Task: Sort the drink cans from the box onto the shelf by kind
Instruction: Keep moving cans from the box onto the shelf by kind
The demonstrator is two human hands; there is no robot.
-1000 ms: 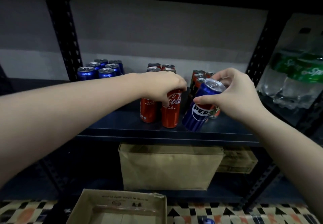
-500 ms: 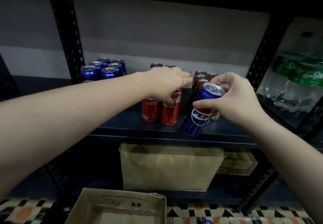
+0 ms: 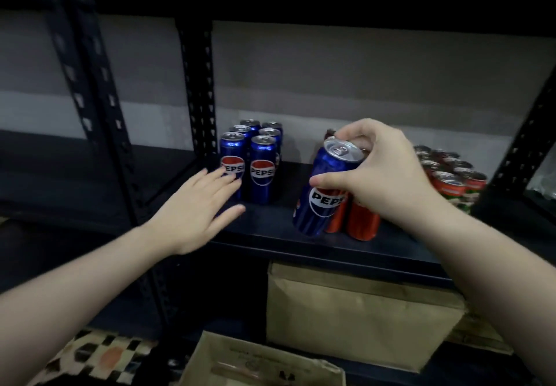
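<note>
Gripping a tilted blue Pepsi can point(image 3: 323, 193), right hand point(image 3: 379, 175), left hand point(image 3: 195, 208) spread flat beside Pepsi cluster point(image 3: 251, 160) near shelf point(image 3: 270, 229) front edge.

One camera only, worn on the person's head, looking forward and down at the dark metal shelf point(image 3: 270, 226) from close in, within arm's reach. Both forearms enter from the lower corners, at 7 and 5 o'clock. The wide lens bends the uprights outward. At 6 o'clock an open cardboard box point(image 3: 258, 364) shows on the patterned floor point(image 3: 99, 355)
</note>
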